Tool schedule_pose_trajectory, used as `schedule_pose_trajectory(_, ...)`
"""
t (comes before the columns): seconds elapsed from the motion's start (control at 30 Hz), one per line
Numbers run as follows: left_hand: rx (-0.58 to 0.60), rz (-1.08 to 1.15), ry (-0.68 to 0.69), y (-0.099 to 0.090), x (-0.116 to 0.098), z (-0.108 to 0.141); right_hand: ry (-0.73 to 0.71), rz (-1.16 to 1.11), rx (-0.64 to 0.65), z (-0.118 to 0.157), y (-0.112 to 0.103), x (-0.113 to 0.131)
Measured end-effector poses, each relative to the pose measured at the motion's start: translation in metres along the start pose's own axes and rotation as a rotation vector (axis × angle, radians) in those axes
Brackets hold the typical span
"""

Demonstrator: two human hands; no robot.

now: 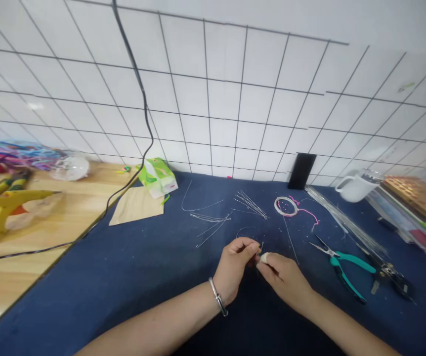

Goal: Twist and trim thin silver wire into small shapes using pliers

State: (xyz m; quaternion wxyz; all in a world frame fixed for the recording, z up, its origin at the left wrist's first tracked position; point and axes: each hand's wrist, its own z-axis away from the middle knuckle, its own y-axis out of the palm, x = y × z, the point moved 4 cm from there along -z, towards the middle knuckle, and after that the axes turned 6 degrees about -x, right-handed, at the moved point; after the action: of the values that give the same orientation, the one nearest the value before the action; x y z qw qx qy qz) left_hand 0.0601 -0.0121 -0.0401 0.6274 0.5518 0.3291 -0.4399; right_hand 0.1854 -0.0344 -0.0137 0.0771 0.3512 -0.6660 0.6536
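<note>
Both hands meet low in the middle of the view, above the dark blue cloth [153,277]. My left hand [237,259], with a silver bangle [217,296] at its wrist, pinches a thin wire [262,245] between thumb and forefinger. Close against it, my right hand [285,277] also pinches at the wire; its fingertips cover most of it. A pale wrap shows on one right finger. Beyond the hands lie loose thin wires [213,217] and a small bundle of straight wires [252,205]. Teal-handled pliers [352,262], jaws apart, rest to the right.
A ring-shaped coil [286,206] with pink thread, a long wire bundle [346,220], a white mug [357,187] and stacked books [416,212] are to the right. Leftward are a tissue pack [157,178], a black cable [144,99] and a yellow glue gun [5,207].
</note>
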Motion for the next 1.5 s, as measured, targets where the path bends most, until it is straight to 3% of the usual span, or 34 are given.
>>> schedule_pose_trajectory(0.13, -0.058, -0.147, 0.213, -0.030, -0.046, -0.032, -0.060, 0.408, -0.033, -0.003, -0.015, -0.014)
schedule_pose_trajectory(0.23, -0.201, -0.558, 0.434, -0.069, -0.090, -0.078, 0.015, 0.701, -0.159, -0.005, -0.029, -0.043)
schedule_pose_trajectory(0.27, -0.246, -0.771, 0.470, -0.082, -0.101, -0.095, 0.041, 0.758, -0.172, -0.005, -0.031, -0.052)
schedule_pose_trajectory(0.33, -0.272, -0.900, 0.462, -0.104, -0.115, -0.130, 0.080, 0.823, -0.164, -0.006, -0.030, -0.069)
schedule_pose_trajectory(0.43, -0.277, -1.052, 0.431, -0.123, -0.121, -0.174, 0.092, 0.848, -0.137, -0.006, -0.025, -0.082)
schedule_pose_trajectory(0.53, -0.247, -1.169, 0.403, -0.128, -0.111, -0.205, 0.082, 0.828, -0.133, -0.007, -0.024, -0.086)
schedule_pose_trajectory(0.73, -0.149, -1.304, 0.364, -0.126, -0.087, -0.238, 0.109, 0.776, -0.097, -0.012, -0.025, -0.099)
schedule_pose_trajectory(0.87, -0.096, -1.344, 0.403, -0.122, -0.097, -0.227, 0.103, 0.765, -0.081, -0.015, -0.023, -0.106)
schedule_pose_trajectory(1.0, 0.010, -1.377, 0.452, -0.109, -0.104, -0.177, 0.101, 0.757, -0.078, -0.014, -0.022, -0.108)
schedule_pose_trajectory(1.13, 0.274, -1.482, 0.464, -0.093, -0.081, -0.119, 0.096, 0.779, -0.093, -0.010, -0.022, -0.104)
schedule_pose_trajectory(1.2, 0.260, -1.585, 0.492, -0.090, -0.068, -0.103, 0.093, 0.798, -0.103, -0.008, -0.022, -0.101)
schedule_pose_trajectory(1.5, 0.233, -1.629, 0.478, -0.083, -0.041, -0.097, 0.083, 0.785, -0.114, 0.002, -0.026, -0.094)
